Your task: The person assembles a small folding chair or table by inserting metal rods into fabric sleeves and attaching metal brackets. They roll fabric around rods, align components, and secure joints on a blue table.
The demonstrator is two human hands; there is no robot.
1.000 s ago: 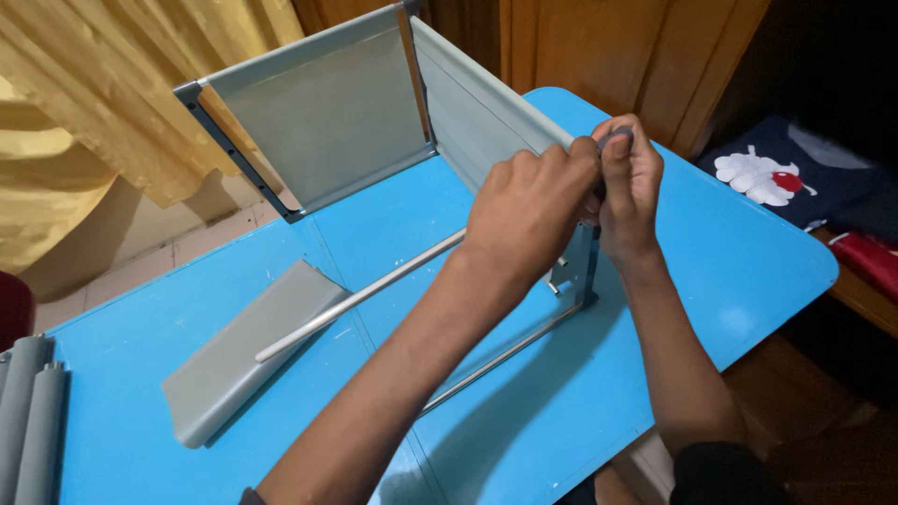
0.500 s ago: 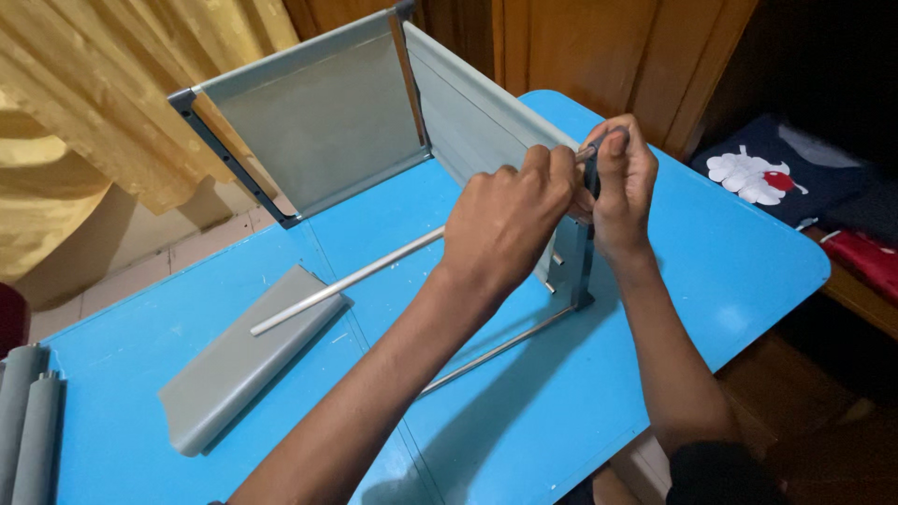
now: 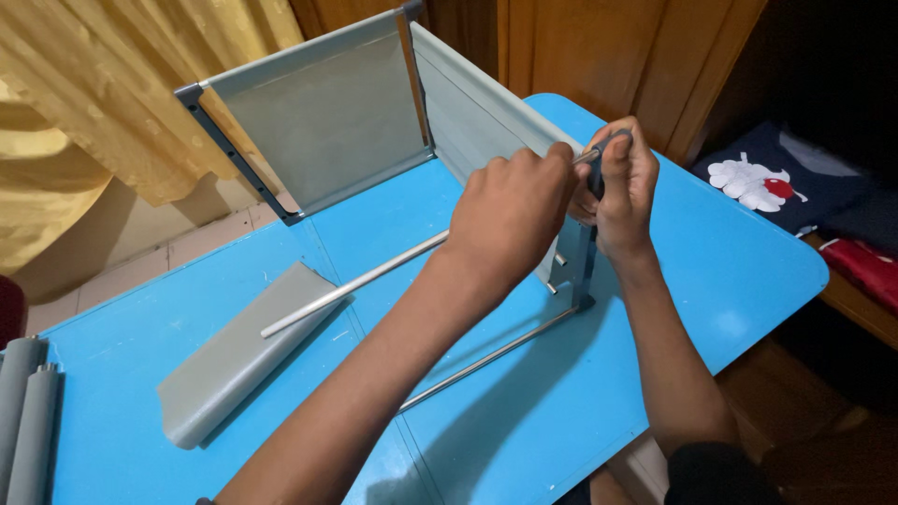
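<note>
A blue table (image 3: 748, 271) fills most of the frame; its right edge curves from the upper middle down to the lower right, with a dark floor gap beyond it, and its near edge runs along the bottom. On it stand two upright grey panels: a back panel (image 3: 327, 112) in the upper middle and a side panel (image 3: 477, 122) running from the top centre down toward the hands, the two meeting at a corner near the top. The open table between the panels and the frame's left side holds a flat grey panel (image 3: 234, 360) at lower left and a loose metal rod (image 3: 360, 281) lying slantwise with one end on that panel; a second, thinner rod (image 3: 486, 357) lies near the bottom centre, reaching up to a dark corner post (image 3: 587, 262) at the side panel's near end. Grey rolled pieces (image 3: 23, 421) sit at the far left edge. The table's right part, past the post, is bare.

The left hand (image 3: 514, 210) comes in from the bottom left, forearm long across the frame, fingers curled shut over the top of the side panel's end; the right hand (image 3: 622, 192) rises from the lower right, wrist bent, fingers closed on a small dark piece (image 3: 608, 145) atop the post; the two hands are touching or nearly so.
</note>
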